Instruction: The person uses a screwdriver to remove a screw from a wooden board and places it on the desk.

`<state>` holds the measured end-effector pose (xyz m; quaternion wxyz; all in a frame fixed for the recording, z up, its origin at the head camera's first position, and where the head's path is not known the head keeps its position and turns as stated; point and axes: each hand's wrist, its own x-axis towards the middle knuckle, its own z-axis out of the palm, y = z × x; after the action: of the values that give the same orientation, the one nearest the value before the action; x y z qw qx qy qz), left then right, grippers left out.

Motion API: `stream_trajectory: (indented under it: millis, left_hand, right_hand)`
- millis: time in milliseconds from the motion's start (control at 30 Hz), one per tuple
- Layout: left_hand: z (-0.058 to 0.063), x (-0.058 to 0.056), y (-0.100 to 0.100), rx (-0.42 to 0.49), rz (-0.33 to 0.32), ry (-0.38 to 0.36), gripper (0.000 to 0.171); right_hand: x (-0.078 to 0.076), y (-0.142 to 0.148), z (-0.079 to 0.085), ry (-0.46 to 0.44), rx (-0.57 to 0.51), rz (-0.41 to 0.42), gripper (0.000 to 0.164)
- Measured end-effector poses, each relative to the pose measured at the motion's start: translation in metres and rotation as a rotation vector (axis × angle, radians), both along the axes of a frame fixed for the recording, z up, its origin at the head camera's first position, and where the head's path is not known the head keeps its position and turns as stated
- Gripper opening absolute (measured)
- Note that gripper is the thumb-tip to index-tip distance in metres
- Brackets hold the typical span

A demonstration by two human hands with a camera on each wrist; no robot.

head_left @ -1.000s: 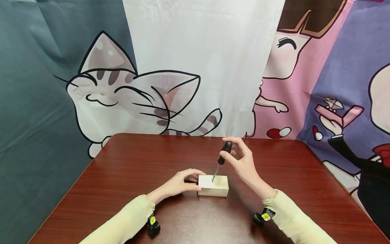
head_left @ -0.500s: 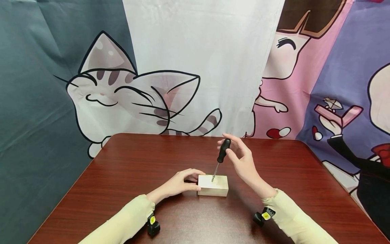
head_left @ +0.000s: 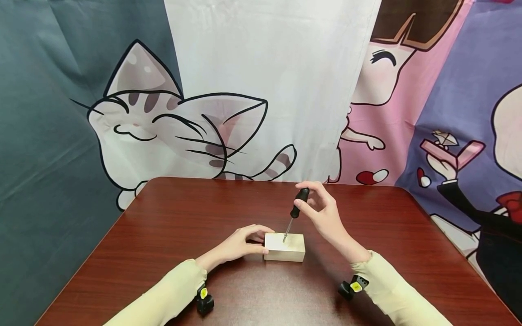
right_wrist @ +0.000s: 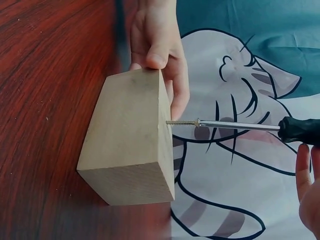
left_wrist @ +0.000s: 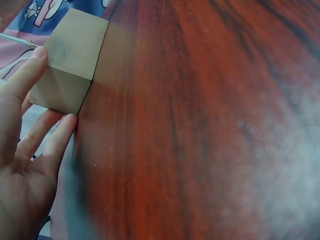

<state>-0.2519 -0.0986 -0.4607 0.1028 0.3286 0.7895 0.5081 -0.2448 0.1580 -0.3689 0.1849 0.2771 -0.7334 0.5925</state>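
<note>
A pale rectangular wooden block (head_left: pixel 284 256) lies on the table, and my left hand (head_left: pixel 235 245) holds its left end between thumb and fingers. From the block's top face a brass-coloured screw (right_wrist: pixel 182 122) sticks up, part of its thread showing. The tip of a screwdriver (head_left: pixel 300 203) with a black handle meets the screw head, its shaft leaning slightly right in the head view. My right hand (head_left: pixel 328 219) pinches the upper handle between thumb and fingers. In the right wrist view only some fingertips (right_wrist: pixel 303 170) of that hand show, below the handle.
The dark red wooden table (head_left: pixel 183 213) extends around the block, its far edge near a printed cloth backdrop (head_left: pixel 277 81) with cartoon figures. Each wrist wears a small black camera, one on the left (head_left: pixel 205 303) and one on the right (head_left: pixel 347 290).
Half a second ago my right fingers were spread off the screwdriver handle; now they have come back around it. The block and my left hand stay in place.
</note>
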Motion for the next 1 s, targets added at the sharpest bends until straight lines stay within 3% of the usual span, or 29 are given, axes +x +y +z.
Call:
stream_trajectory:
  millis: [333,667,767,1000]
  left_hand:
    - [0.0005,0.0007,-0.0001,-0.007,0.002,0.0,0.049]
    - [-0.0009,-0.0012,0.0002,-0.024,0.004,0.005,0.048]
    - [-0.0005,-0.0012,0.0004,-0.028,0.005,0.001,0.048]
    - [0.0005,-0.0014,0.0003,-0.021,0.0,0.002,0.048]
  right_hand:
    - [-0.0016,0.0009,0.0003,-0.003,-0.054,0.148,0.045]
    - [0.0006,-0.0042,-0.0027,-0.003,-0.045,-0.017,0.041]
    - [0.0011,-0.0039,-0.0011,0.001,-0.036,-0.006,0.042]
    - [-0.0001,-0.0028,-0.0016,0.015,-0.078,0.109,0.044]
